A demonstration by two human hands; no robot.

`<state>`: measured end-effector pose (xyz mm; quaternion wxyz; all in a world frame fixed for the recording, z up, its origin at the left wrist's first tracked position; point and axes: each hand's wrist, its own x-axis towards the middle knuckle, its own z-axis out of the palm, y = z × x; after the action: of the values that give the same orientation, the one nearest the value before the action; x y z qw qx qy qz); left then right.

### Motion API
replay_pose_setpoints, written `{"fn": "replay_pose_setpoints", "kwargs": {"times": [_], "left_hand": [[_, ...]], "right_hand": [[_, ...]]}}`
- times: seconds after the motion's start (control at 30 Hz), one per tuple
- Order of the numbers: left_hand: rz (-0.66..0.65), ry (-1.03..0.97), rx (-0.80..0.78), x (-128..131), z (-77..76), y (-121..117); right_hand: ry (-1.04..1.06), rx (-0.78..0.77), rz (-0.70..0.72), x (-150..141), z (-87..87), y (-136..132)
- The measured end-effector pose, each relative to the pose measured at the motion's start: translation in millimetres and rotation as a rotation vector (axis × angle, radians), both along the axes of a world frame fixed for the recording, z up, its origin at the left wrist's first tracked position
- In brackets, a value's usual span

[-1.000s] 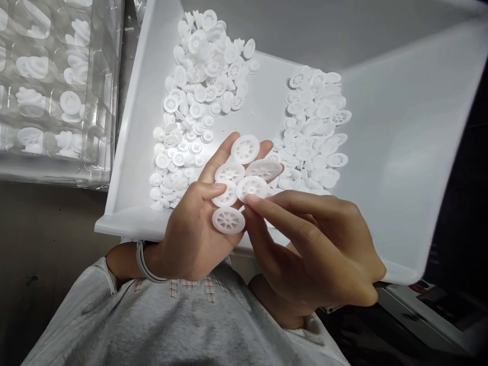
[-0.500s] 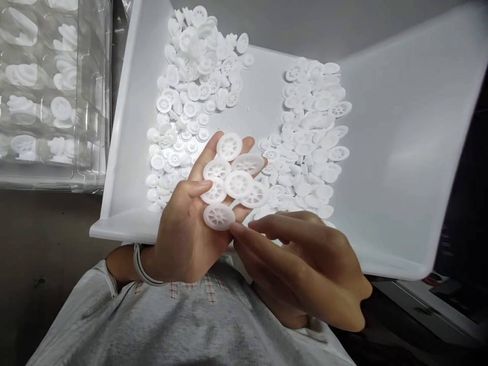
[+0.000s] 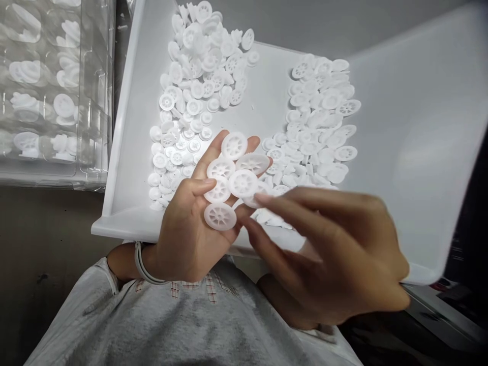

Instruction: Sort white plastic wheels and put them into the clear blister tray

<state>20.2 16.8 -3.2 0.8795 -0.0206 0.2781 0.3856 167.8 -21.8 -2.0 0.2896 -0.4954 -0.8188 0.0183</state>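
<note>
My left hand (image 3: pixel 190 239) lies palm up under several white spoked plastic gears (image 3: pixel 243 183), its thumb pressing on one at the left. The lowest gear (image 3: pixel 220 216) rests near the base of the fingers. My right hand (image 3: pixel 335 249) comes in from the right, and its index fingertip touches the rightmost gear (image 3: pixel 251 201), partly covering it. Its thumb tip is a little below, apart from the index finger. Beneath both hands is a white plastic bin (image 3: pixel 400 152) with loose white parts at its left and right.
A heap of small white wheels (image 3: pixel 198 89) fills the bin's left side; a second heap (image 3: pixel 318 117) lies right of centre. At the left stands a clear compartment tray (image 3: pixel 72 170) with white parts in its pockets. The bin's near rim (image 3: pixel 129 229) runs close to my body.
My right hand has moved right and slightly up, from beside the lowest gear to the rightmost one, and its thumb and index finger have spread. The left hand still holds the gears.
</note>
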Motion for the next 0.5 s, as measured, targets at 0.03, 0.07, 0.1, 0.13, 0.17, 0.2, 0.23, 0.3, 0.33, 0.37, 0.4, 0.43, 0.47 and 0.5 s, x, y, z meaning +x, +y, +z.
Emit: {"fn": "replay_pose_setpoints", "kwargs": {"times": [0.03, 0.07, 0.1, 0.13, 0.17, 0.2, 0.23, 0.3, 0.33, 0.37, 0.4, 0.43, 0.47, 0.5], "left_hand": [[-0.001, -0.002, -0.008, 0, 0.3, 0], [-0.003, -0.005, -0.014, 1, 0.6, 0], [-0.003, -0.009, -0.018, 1, 0.7, 1], [-0.004, -0.016, -0.021, 1, 0.7, 1], [-0.004, -0.024, -0.023, 1, 0.4, 1], [-0.001, -0.033, -0.022, 1, -0.1, 0], [0.008, -0.039, -0.021, 1, -0.7, 0], [0.017, -0.040, -0.016, 0, -1.8, -1], [0.018, -0.038, -0.009, 0, -2.2, -1], [0.019, -0.036, -0.002, 0, -2.4, -1], [0.017, -0.031, 0.002, 0, -2.5, -1], [0.013, -0.027, 0.007, 0, -2.4, -1], [0.006, -0.022, 0.009, 0, -2.2, -1], [-0.002, -0.018, 0.010, 0, -2.0, -1]], "right_hand": [[-0.009, -0.011, -0.062, 0, 0.7, 2], [0.004, -0.017, -0.131, -1, 1.2, 4], [0.011, -0.031, -0.168, -3, 1.5, 6], [0.004, -0.041, -0.184, -6, 1.4, 7], [-0.001, -0.021, -0.181, -8, 0.9, 9], [-0.011, 0.003, -0.179, -10, -0.1, 9], [-0.023, 0.029, -0.175, -12, -1.5, 10], [-0.034, 0.081, -0.199, -14, -4.7, 10], [-0.027, 0.102, -0.213, -16, -6.1, 11], [-0.019, 0.117, -0.226, -17, -7.0, 11], [-0.019, 0.121, -0.238, -18, -7.3, 11], [-0.024, 0.122, -0.251, -20, -6.8, 11], [-0.026, 0.127, -0.253, -22, -5.8, 11], [-0.022, 0.144, -0.249, -24, -4.4, 11]]}}
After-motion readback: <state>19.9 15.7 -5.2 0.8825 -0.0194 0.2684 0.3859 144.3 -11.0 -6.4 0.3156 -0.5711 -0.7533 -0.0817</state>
